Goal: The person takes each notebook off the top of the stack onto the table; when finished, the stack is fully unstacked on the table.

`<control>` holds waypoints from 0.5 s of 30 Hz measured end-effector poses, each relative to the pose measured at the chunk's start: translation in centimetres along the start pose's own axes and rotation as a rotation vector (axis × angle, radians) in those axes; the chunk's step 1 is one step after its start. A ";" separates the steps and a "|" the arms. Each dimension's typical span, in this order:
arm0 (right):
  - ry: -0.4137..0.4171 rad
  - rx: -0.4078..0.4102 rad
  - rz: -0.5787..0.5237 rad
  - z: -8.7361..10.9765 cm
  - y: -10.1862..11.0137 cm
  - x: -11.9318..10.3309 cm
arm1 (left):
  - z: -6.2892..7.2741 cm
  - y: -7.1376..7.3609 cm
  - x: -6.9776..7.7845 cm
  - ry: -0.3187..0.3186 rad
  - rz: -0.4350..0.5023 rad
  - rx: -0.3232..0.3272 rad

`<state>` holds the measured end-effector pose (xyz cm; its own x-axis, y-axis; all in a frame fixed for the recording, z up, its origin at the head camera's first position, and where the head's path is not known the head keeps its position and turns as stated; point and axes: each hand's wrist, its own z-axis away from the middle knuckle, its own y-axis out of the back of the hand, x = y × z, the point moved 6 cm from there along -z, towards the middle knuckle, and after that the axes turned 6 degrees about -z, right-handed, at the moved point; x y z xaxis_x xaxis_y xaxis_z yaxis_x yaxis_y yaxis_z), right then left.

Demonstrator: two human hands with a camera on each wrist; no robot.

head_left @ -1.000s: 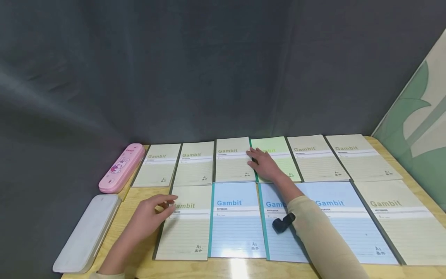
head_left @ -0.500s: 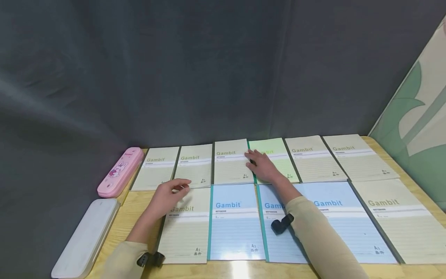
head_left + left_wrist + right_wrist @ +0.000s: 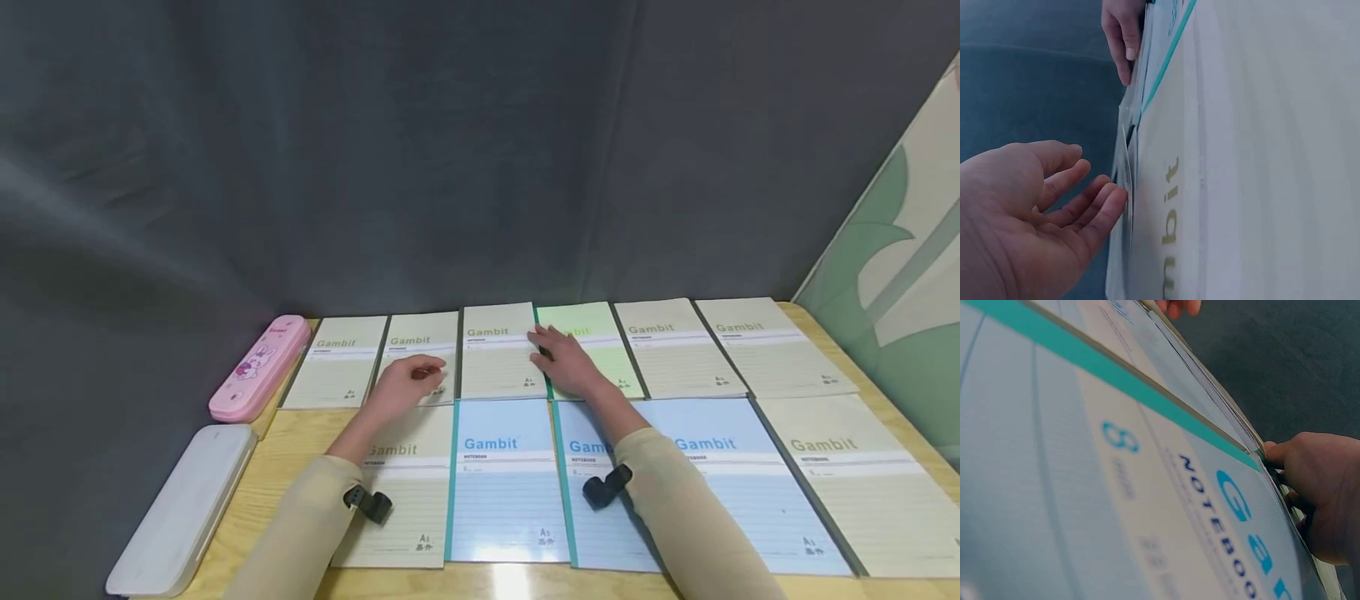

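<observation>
My right hand (image 3: 567, 362) rests on the left part of the green notebook (image 3: 611, 342), its fingertips reaching the seam with the cream notebook (image 3: 495, 358) beside it. In the head view my left hand (image 3: 403, 387), fingers loosely bent and holding nothing, appears over the lower part of another cream notebook (image 3: 411, 325) in the back row. The left wrist view shows that hand (image 3: 1041, 219) palm side up by the notebook edges; whether it touches them I cannot tell. Below my forearms lie a cream notebook (image 3: 397, 517) and blue notebooks (image 3: 510, 500).
Several cream notebooks (image 3: 765, 350) continue the back row to the right, with one more (image 3: 862, 483) at front right. A pink pencil case (image 3: 258, 371) and a white case (image 3: 183, 508) lie at the left on the wooden table (image 3: 288, 437). A dark curtain (image 3: 450, 150) hangs behind.
My left hand has moved up and to the right, from the front cream notebook to the back row. The right hand stays on the green notebook.
</observation>
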<state>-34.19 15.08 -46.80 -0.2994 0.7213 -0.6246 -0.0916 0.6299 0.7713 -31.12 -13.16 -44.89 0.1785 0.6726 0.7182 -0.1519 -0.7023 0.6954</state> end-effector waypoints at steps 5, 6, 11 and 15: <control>0.011 -0.002 0.008 -0.2 -0.2 0.0 | -1.8 -0.6 -0.7 0.022 0.007 0.014; 0.008 -0.003 0.008 -0.2 -0.3 0.0 | -2.1 -0.7 -0.7 0.023 0.012 0.019; -0.003 0.000 0.004 -0.3 -0.4 0.2 | -3.5 -1.4 -0.3 0.011 0.019 0.042; -0.002 0.009 0.003 -0.1 -0.4 0.3 | -4.3 -2.2 0.6 -0.009 0.007 0.027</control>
<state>-34.38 15.02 -47.30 -0.2977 0.7234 -0.6229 -0.0821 0.6307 0.7717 -34.83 -10.22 -45.86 0.1863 0.6653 0.7230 -0.1273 -0.7133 0.6892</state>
